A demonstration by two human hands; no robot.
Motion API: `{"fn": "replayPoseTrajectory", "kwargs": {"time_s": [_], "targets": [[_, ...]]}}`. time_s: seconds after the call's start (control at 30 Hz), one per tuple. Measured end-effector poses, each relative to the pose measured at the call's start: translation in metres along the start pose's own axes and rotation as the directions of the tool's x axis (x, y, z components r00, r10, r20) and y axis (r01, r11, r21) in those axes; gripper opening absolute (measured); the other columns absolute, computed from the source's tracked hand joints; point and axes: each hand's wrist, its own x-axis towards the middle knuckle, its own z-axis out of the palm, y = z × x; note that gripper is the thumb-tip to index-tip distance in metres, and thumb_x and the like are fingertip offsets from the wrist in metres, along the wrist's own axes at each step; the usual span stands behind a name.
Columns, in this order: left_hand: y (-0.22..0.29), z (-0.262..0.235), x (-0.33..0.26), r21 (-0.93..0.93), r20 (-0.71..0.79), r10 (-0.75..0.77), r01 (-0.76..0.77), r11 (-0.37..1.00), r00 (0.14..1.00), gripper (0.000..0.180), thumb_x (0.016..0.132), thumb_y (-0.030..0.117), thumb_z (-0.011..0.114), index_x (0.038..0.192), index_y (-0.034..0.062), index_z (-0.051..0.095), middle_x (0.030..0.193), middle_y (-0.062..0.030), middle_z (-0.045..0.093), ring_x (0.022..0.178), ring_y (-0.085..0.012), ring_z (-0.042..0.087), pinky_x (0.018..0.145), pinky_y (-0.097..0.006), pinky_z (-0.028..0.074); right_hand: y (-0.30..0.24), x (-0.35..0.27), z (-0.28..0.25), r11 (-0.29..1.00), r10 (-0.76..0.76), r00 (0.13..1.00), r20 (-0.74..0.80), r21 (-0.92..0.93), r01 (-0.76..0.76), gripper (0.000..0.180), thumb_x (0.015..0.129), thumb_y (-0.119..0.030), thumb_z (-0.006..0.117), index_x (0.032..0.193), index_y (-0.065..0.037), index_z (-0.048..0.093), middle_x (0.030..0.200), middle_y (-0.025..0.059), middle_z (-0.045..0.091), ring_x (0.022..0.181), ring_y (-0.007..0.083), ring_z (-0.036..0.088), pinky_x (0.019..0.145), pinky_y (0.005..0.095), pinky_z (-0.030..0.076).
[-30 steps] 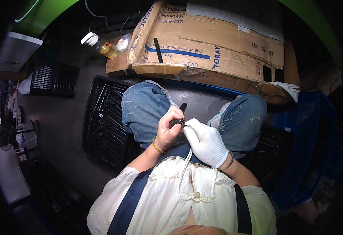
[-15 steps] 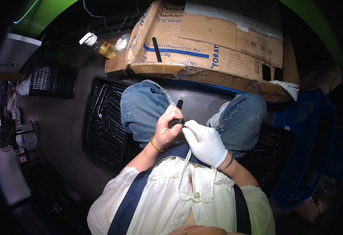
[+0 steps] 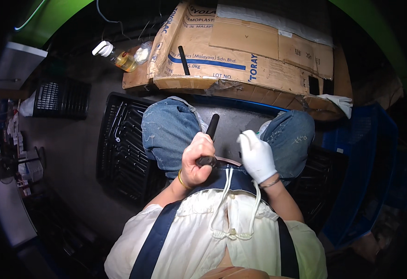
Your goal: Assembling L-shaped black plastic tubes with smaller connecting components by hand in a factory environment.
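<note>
My bare left hand (image 3: 198,156) is wrapped round a black rod-shaped piece (image 3: 212,125). Its slim end points up and away past my fingers, and a wider, round dark end shows by my thumb. My right hand (image 3: 257,158), in a white knit glove, is held apart from it over my lap, fingers curled in and pressed together. Whatever the glove may pinch is too small or hidden to make out. Farther off, a similar black rod (image 3: 184,60) lies on the cardboard box (image 3: 203,83).
A black crate (image 3: 124,139) of dark rods stands left of my knee. Blue crates (image 3: 359,172) are at the right. A bottle (image 3: 124,60) stands by the box's left end, and a white glove (image 3: 338,103) hangs over its right corner. Another black crate (image 3: 59,97) sits far left.
My right hand has come off the black piece and moved right, away from my left hand. My left hand has come slightly nearer to me, still holding the piece, more of which now shows.
</note>
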Motion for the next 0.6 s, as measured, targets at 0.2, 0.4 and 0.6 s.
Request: {"fn": "replayPoseTrajectory", "kwargs": {"time_s": [0.2,0.4,0.6], "targets": [[-0.019,0.016,-0.006,-0.358,-0.134,-0.242,0.181,0.916,0.961,0.041,0.092,0.042,0.053,0.078,0.0032,0.049,0.079,-0.0071,0.049,0.077,-0.0179,0.044,0.073,-0.030,0.036,-0.020,0.010,0.002,0.872,0.120,0.992,0.045,0.473,-0.127,0.015,0.092,-0.013,0.062,0.103,-0.003,0.061,0.083,0.0134,0.066,0.077,0.0208,0.069,0.070,0.0314,0.052],[-0.010,0.014,-0.011,-0.388,-0.086,-0.465,0.400,0.830,0.881,0.050,0.088,0.055,0.055,0.087,0.0048,0.051,0.094,-0.0056,0.046,0.086,-0.0152,0.044,0.083,-0.029,0.035,-0.041,0.013,0.015,0.815,0.061,0.985,0.161,0.562,-0.142,0.014,0.090,-0.010,0.065,0.097,-0.001,0.057,0.085,0.0017,0.059,0.079,0.0071,0.055,0.072,0.0234,0.047],[-0.011,0.014,0.002,-0.636,-0.175,-0.451,0.249,0.731,0.875,0.047,0.101,0.049,0.035,0.086,0.0060,0.048,0.083,-0.0056,0.044,0.069,-0.0142,0.043,0.068,-0.029,0.036,-0.023,0.021,0.028,0.678,0.111,0.987,0.117,0.717,-0.161,0.013,0.094,-0.013,0.061,0.090,0.000,0.059,0.078,0.0027,0.062,0.073,0.0056,0.055,0.067,0.0241,0.046]]}}
